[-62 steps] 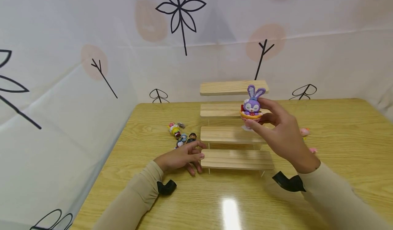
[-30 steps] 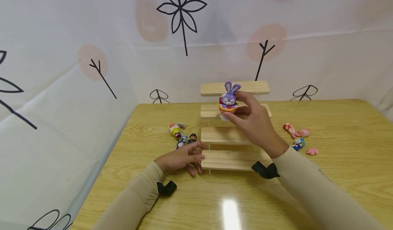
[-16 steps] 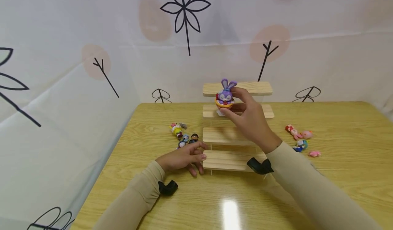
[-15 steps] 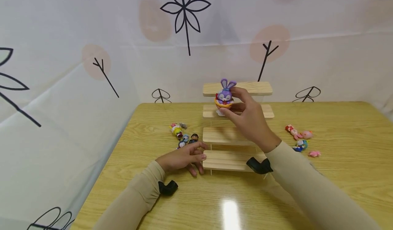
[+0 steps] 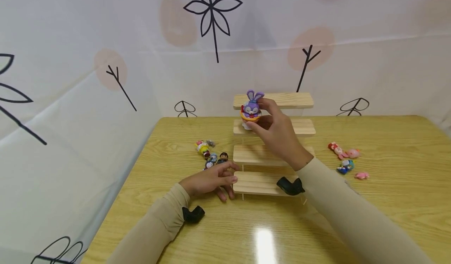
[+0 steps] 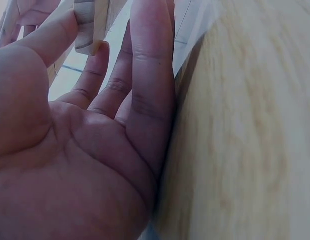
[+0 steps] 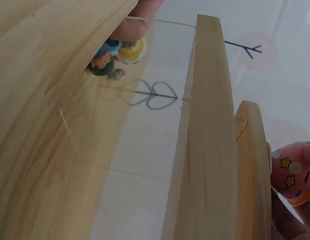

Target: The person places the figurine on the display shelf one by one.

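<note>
In the head view a four-tier wooden display stand (image 5: 260, 182) with clear supports stands mid-table. My left hand (image 5: 208, 181) rests on the table and grips the left end of its lowest board, also visible as a board end (image 6: 87, 30) in the left wrist view. My right hand (image 5: 282, 135) pinches a purple bunny figurine (image 5: 251, 110) with upright ears, sitting in a pink cup. The figurine is upright and overlaps the left part of the second board from the top. In the right wrist view the cup (image 7: 287, 172) shows yellow stars, with its base close at a board.
Several small toy figures (image 5: 203, 148) lie on the table left of the stand, partly behind my left hand. On the right lie a red-and-pink figure (image 5: 337, 149), a blue one (image 5: 345, 166) and a small pink one (image 5: 361, 175). A patterned cloth (image 5: 267, 68) hangs behind.
My right hand has carried the bunny figurine leftward and slightly up, from the right side of the stand to its left end. The left hand stays at the lowest board.
</note>
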`<state>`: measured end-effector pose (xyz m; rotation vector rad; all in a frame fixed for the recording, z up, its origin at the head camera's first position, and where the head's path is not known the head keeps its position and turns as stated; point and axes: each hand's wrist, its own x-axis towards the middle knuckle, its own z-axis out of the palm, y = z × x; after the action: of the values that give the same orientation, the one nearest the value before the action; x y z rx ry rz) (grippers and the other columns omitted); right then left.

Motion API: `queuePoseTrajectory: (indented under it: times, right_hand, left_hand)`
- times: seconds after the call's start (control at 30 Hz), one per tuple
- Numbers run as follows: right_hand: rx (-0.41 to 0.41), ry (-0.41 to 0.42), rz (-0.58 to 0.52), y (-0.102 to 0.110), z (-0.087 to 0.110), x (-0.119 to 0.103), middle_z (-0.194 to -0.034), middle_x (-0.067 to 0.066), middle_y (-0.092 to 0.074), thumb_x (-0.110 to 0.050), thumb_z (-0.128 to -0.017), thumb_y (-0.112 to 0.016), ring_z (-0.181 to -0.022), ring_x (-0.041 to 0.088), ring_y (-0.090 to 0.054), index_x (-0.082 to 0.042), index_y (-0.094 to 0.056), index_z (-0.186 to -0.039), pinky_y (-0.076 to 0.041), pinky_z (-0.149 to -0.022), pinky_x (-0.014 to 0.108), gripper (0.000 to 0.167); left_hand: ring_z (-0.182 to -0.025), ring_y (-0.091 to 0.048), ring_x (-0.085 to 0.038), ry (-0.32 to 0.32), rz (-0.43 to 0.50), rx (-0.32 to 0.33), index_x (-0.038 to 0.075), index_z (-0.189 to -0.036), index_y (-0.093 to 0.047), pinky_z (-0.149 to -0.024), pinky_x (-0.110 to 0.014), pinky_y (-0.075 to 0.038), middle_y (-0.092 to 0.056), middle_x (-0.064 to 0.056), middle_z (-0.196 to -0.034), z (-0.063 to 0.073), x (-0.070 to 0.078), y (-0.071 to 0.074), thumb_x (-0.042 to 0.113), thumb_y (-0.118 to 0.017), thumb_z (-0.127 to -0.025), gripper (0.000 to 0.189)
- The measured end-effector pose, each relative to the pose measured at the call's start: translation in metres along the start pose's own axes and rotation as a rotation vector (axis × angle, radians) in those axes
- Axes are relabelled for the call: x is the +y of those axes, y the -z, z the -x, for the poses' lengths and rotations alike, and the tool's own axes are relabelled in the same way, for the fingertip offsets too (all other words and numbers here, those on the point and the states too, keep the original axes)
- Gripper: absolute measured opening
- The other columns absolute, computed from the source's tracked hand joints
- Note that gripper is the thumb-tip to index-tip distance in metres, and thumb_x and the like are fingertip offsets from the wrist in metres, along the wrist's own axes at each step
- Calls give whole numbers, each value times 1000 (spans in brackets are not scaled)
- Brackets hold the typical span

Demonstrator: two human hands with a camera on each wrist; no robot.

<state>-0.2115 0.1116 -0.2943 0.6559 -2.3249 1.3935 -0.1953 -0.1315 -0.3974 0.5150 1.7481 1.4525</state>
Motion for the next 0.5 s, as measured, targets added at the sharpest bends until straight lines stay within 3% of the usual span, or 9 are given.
queuePoseTrajectory:
  times: [0.5]
  right_hand:
    - [-17,44,-3,-7,1,3,-141,19,-55,-8,-92,-72,-106,31,-71,-3,-41,-142,-59,-88,38,59]
  left_hand:
    - [-84,-72,-22,0,3,9,19,-143,-42,-65,-35,-62,-66,-13,-107,0,-1,0,27,-55,-105,41]
